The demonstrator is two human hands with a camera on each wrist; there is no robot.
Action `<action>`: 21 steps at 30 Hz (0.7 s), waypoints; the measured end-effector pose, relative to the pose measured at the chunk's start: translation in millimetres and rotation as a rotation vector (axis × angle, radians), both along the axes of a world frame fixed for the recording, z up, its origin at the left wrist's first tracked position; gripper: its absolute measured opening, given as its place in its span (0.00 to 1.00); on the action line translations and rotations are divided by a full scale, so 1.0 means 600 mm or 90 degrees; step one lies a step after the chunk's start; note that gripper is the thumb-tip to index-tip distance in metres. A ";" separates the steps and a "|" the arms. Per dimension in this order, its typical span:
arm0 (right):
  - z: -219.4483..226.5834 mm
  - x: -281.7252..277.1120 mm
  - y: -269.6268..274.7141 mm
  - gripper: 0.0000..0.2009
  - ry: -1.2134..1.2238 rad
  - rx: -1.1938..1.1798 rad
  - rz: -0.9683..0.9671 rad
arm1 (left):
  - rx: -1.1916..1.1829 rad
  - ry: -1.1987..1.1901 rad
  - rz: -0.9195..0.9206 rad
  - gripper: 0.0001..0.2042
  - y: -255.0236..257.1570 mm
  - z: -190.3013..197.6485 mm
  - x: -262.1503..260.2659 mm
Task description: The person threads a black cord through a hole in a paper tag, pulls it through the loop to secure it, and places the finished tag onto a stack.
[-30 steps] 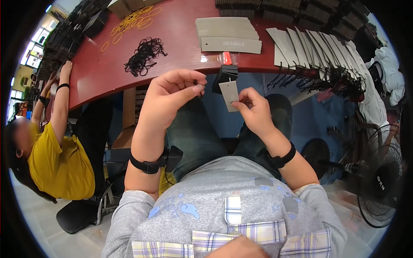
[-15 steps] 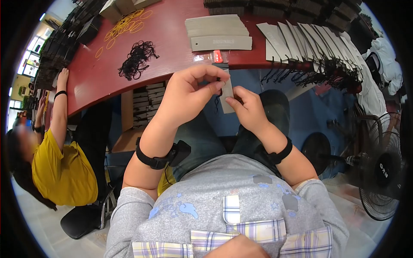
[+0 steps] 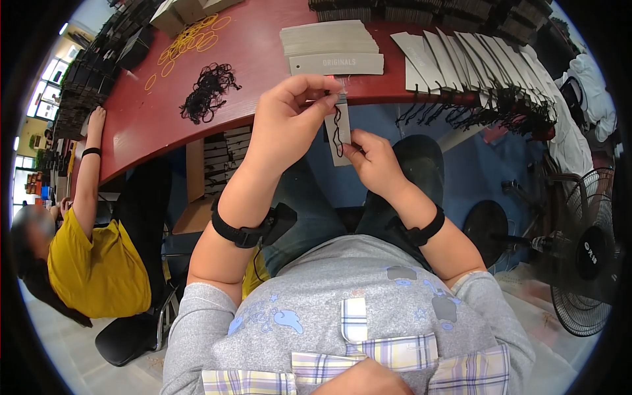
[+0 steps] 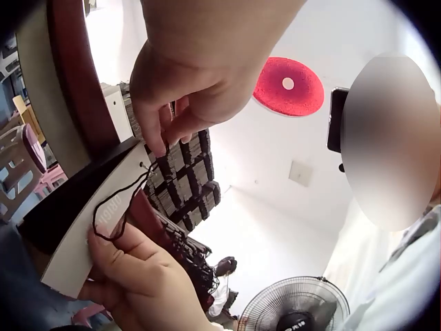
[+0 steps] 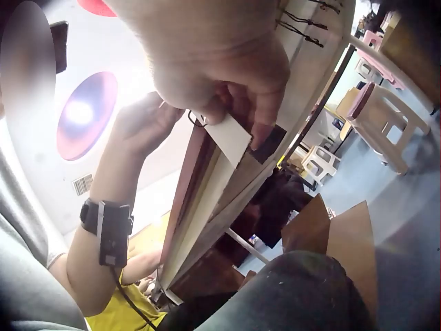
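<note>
A long pale grey hang tag (image 3: 332,146) is held near the table's front edge. My right hand (image 3: 376,164) pinches its lower end between thumb and fingers. At the tag's upper end, my left hand (image 3: 289,125) pinches a black cord (image 4: 103,201). In the left wrist view the cord passes by the small hole and hangs as a loop over the printed face of the tag, down to the right thumb. The right wrist view shows the tag's white end (image 5: 229,141) sticking out from under the right fingers.
On the red table (image 3: 257,52) lie a tangle of black cords (image 3: 207,92), yellow rubber bands (image 3: 191,43) and a stack of grey tags (image 3: 329,39). Corded tags (image 3: 454,62) fan out at right. A fan (image 3: 586,257) stands right; another person (image 3: 99,263) sits left.
My left hand has moved right and up to the tag's upper end with the cord. The cord now hangs over the tag's face; the right hand has kept the tag and shifted slightly left.
</note>
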State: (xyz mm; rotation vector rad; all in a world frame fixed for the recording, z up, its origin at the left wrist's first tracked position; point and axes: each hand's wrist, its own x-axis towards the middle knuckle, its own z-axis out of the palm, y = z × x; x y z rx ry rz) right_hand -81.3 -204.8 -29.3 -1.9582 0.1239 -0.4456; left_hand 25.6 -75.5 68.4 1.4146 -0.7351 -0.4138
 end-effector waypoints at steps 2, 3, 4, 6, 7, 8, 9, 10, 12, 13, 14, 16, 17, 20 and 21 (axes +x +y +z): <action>0.000 0.000 0.001 0.07 0.001 0.004 -0.001 | 0.001 -0.012 0.001 0.09 -0.001 -0.003 0.001; 0.000 0.000 0.001 0.07 0.001 0.007 -0.002 | 0.008 -0.040 0.035 0.08 -0.001 -0.003 0.003; 0.001 0.000 0.001 0.07 0.004 -0.009 -0.004 | 0.015 -0.068 0.069 0.08 0.000 -0.003 0.007; 0.005 -0.002 0.000 0.08 0.010 -0.041 -0.009 | 0.026 -0.147 0.155 0.07 0.005 -0.005 0.026; 0.003 -0.002 0.001 0.09 0.014 -0.021 -0.014 | 0.009 -0.157 0.170 0.07 0.015 -0.008 0.039; 0.001 -0.001 0.003 0.11 0.018 -0.001 -0.019 | -0.008 -0.166 0.184 0.06 0.025 -0.009 0.049; 0.001 -0.001 0.005 0.12 0.023 0.018 -0.024 | -0.018 -0.159 0.206 0.06 0.035 -0.008 0.053; 0.004 0.000 0.007 0.14 -0.032 -0.061 -0.084 | 0.000 -0.150 0.222 0.05 0.049 -0.007 0.057; 0.016 0.003 0.016 0.18 -0.141 -0.219 -0.200 | 0.033 -0.132 0.242 0.06 0.077 -0.009 0.055; 0.018 0.009 0.020 0.19 -0.172 -0.246 -0.229 | 0.048 -0.133 0.260 0.06 0.091 -0.013 0.051; 0.020 0.017 0.023 0.21 -0.202 -0.273 -0.257 | 0.062 -0.133 0.279 0.06 0.105 -0.021 0.046; 0.019 0.033 0.027 0.22 -0.256 -0.311 -0.304 | 0.106 -0.182 0.296 0.05 0.132 -0.041 0.036; 0.013 0.043 0.027 0.21 -0.279 -0.322 -0.322 | 0.134 -0.230 0.295 0.05 0.146 -0.054 0.031; 0.000 0.053 0.020 0.20 -0.343 -0.371 -0.350 | 0.197 -0.352 0.267 0.08 0.151 -0.060 -0.001; -0.002 0.053 0.017 0.19 -0.365 -0.389 -0.352 | 0.202 -0.350 0.250 0.08 0.151 -0.071 -0.004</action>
